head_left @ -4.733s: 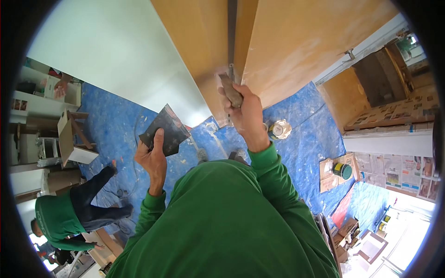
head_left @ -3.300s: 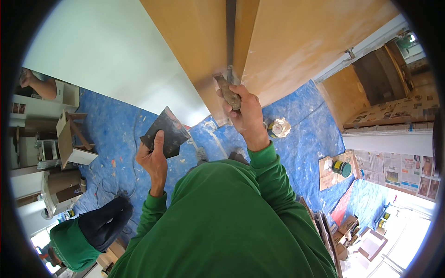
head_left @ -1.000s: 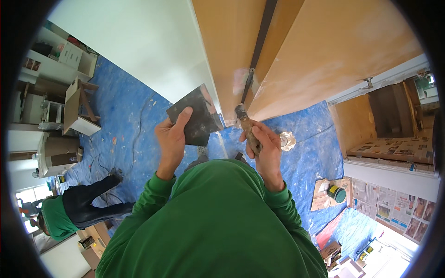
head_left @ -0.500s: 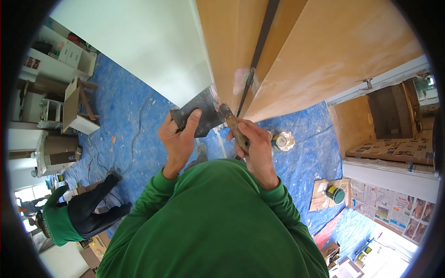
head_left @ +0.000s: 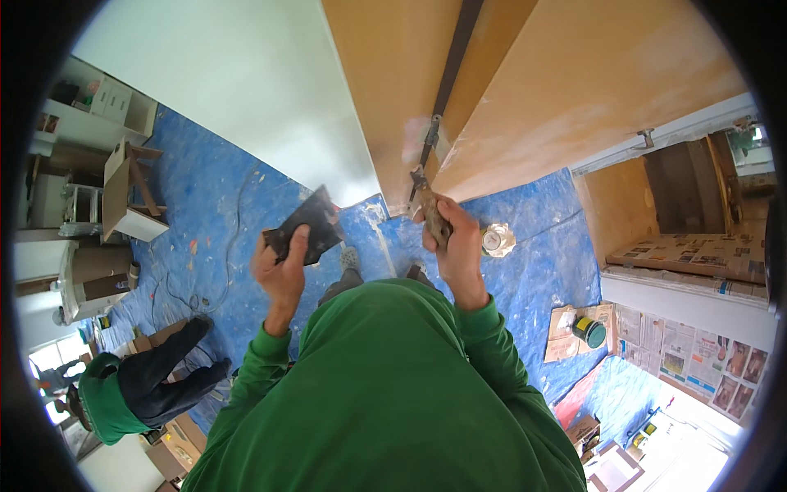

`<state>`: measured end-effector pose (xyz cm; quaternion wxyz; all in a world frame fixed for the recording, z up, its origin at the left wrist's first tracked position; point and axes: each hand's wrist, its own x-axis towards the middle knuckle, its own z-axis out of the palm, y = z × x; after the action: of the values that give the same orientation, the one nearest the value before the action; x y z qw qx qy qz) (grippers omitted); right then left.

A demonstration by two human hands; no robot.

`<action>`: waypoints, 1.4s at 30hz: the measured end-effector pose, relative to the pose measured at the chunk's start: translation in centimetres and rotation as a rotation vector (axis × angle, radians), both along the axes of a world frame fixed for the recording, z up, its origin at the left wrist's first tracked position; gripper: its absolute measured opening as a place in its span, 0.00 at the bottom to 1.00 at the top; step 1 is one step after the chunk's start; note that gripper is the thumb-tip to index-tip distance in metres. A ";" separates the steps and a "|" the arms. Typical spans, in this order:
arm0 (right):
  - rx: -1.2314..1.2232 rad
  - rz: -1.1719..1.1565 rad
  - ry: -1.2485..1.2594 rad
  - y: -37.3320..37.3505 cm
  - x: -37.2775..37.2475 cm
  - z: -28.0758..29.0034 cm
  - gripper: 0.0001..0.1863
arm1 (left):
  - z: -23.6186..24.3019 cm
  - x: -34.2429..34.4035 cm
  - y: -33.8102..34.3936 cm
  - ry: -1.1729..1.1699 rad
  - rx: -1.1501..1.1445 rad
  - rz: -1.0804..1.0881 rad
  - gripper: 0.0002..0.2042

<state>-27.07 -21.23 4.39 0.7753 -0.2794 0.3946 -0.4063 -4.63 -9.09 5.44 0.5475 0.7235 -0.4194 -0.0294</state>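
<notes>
My left hand (head_left: 279,277) is closed on a dark, flat, squarish plate (head_left: 308,226) smeared with pale filler, thumb on top. It is held clear of the white panel (head_left: 238,98). My right hand (head_left: 461,250) grips a putty knife (head_left: 430,211) by its worn, stained handle. The knife's head points up at the lower end of the tan wooden face (head_left: 385,98), beside a dark vertical strip (head_left: 456,70). Whether its tip touches the wood I cannot tell. A pale patch marks the wood just above.
Blue sheeting (head_left: 213,164) covers the floor, with a cable across it at left. An open can (head_left: 493,240) stands right of my right hand; a green-lidded tub (head_left: 589,331) sits on cardboard. Another person (head_left: 123,394) is at lower left. A tan panel (head_left: 590,107) rises at right.
The plate has come away from the panel's lower corner, moving left and down with my left hand. My right hand has shifted slightly right, the putty knife now apart from the plate.
</notes>
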 end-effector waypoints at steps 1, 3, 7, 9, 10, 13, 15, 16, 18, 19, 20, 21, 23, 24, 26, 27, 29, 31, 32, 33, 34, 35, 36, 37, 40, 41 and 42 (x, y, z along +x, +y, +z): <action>-0.017 -0.002 0.050 -0.7 -0.1 -0.7 0.22 | -0.1 0.3 0.2 0.061 -0.001 0.013 0.07; -0.034 -0.027 0.104 -1.8 0.2 -1.8 0.22 | -0.3 0.8 0.6 0.181 -0.003 0.044 0.07; -0.022 -0.037 0.124 -3.2 1.4 -3.0 0.20 | -0.7 1.4 1.0 0.257 -0.003 0.046 0.08; -0.012 -0.043 0.104 -3.6 2.1 -3.6 0.19 | -0.1 1.3 1.1 0.289 0.015 0.056 0.08; -0.010 -0.047 0.105 -3.7 2.2 -3.7 0.19 | -0.1 1.3 1.2 0.295 0.026 0.053 0.08; -0.004 -0.062 0.095 -4.1 2.8 -3.8 0.19 | -0.1 1.5 1.3 0.307 0.043 0.046 0.09; 0.006 -0.074 0.078 -4.2 3.0 -4.0 0.19 | 0.1 1.4 1.3 0.318 0.036 0.041 0.09; 0.006 -0.074 0.080 -4.2 3.0 -3.9 0.18 | 0.1 1.4 1.3 0.313 0.037 0.039 0.09; 0.006 -0.072 0.086 -4.2 3.1 -3.5 0.18 | -0.1 1.5 1.4 0.308 0.038 0.035 0.09; 0.000 -0.073 0.084 -4.2 3.1 -3.6 0.18 | -0.1 1.5 1.3 0.314 0.031 0.032 0.09; -0.005 -0.074 0.083 -4.3 3.2 -3.7 0.18 | -0.2 1.5 1.3 0.319 0.025 0.030 0.09; -0.010 -0.075 0.081 -4.4 3.2 -3.7 0.18 | -0.2 1.5 1.3 0.325 0.019 0.027 0.09; 0.000 -0.083 0.086 -4.4 3.4 -3.7 0.18 | -0.2 1.6 1.3 0.303 0.031 0.021 0.09; 0.005 -0.087 0.087 -4.4 3.5 -3.7 0.18 | -0.3 1.7 1.3 0.291 0.036 0.019 0.09; 0.008 -0.097 0.091 -4.4 3.7 -3.3 0.17 | -0.2 1.6 1.0 0.329 0.010 0.017 0.09; 0.009 -0.102 0.092 -4.4 3.8 -2.9 0.16 | -0.1 1.5 0.9 0.347 -0.003 0.016 0.09; 0.005 -0.078 0.138 -5.2 3.8 -1.3 0.14 | -0.1 1.5 0.9 0.364 0.006 0.010 0.09; 0.007 -0.077 0.168 -6.1 4.0 0.1 0.12 | -0.1 1.6 0.7 0.369 0.011 0.003 0.09; 0.012 -0.082 0.176 -6.5 4.3 0.5 0.11 | -0.2 1.6 0.6 0.367 0.011 0.005 0.09; 0.017 -0.088 0.183 -6.6 4.4 0.9 0.11 | -0.3 1.6 0.6 0.365 0.012 0.006 0.09; 0.014 -0.093 0.171 -6.5 4.6 1.4 0.11 | -0.3 1.6 0.5 0.360 0.010 -0.001 0.09; 0.013 -0.097 0.161 -6.4 4.7 1.8 0.11 | -0.2 1.5 0.4 0.358 0.009 -0.007 0.09; 0.011 -0.100 0.152 -6.2 4.7 2.0 0.11 | -0.2 1.5 0.4 0.355 0.008 -0.012 0.09; -0.005 -0.089 0.139 -6.1 4.5 2.0 0.11 | -0.4 1.4 0.2 0.356 0.004 -0.024 0.09; -0.017 -0.074 0.115 -5.0 3.5 1.4 0.12 | -0.5 1.5 0.0 0.345 0.012 -0.045 0.09; -0.005 -0.085 0.123 -4.6 2.8 0.1 0.12 | -0.3 1.3 -0.2 0.340 0.019 -0.046 0.09; 0.013 -0.088 0.129 -4.1 2.3 -0.8 0.13 | -0.2 1.2 -0.2 0.333 0.030 -0.039 0.09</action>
<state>-24.72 -25.30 3.58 0.7315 -0.2825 0.4581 -0.4186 -3.47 -9.29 5.24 0.5979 0.7086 -0.3360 -0.1658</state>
